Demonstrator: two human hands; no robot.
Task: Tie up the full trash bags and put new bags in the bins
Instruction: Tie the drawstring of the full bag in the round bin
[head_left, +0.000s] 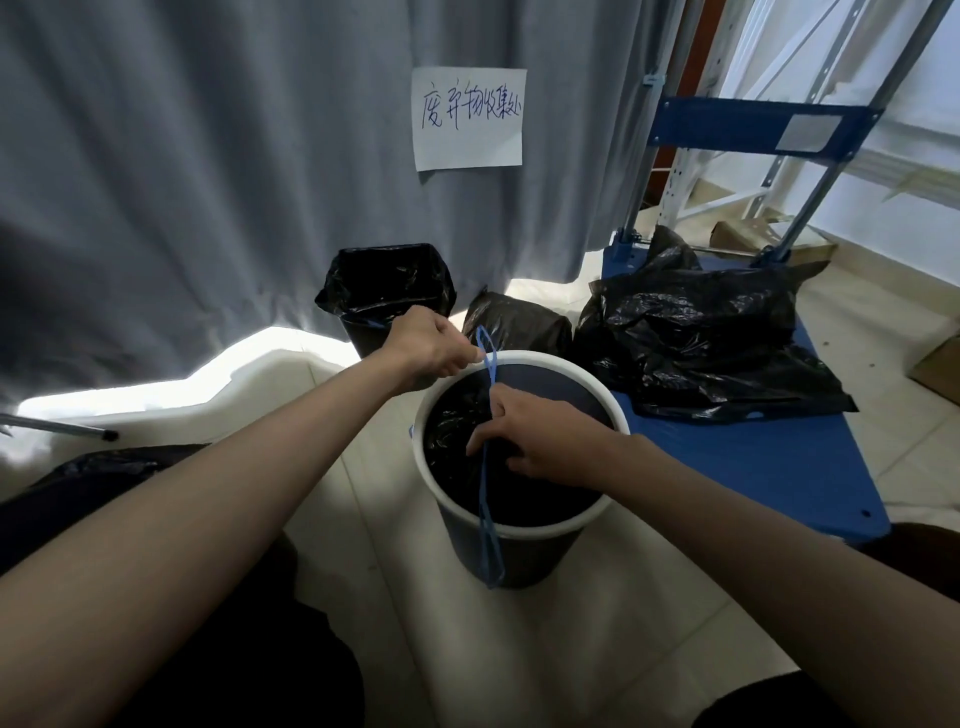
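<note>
A round bin with a white rim stands on the floor in front of me, a black bag crumpled inside it. A blue drawstring runs up out of the bag and hangs over the near rim. My left hand pinches the drawstring's upper loop at the far rim. My right hand is inside the bin, fingers curled on the string and the black bag. A second, square bin lined with a black bag stands behind, by the curtain.
A tied black bag lies behind the round bin. A blue platform cart at right carries crumpled black bags. A grey curtain with a paper sign hangs behind. Cardboard boxes sit at far right.
</note>
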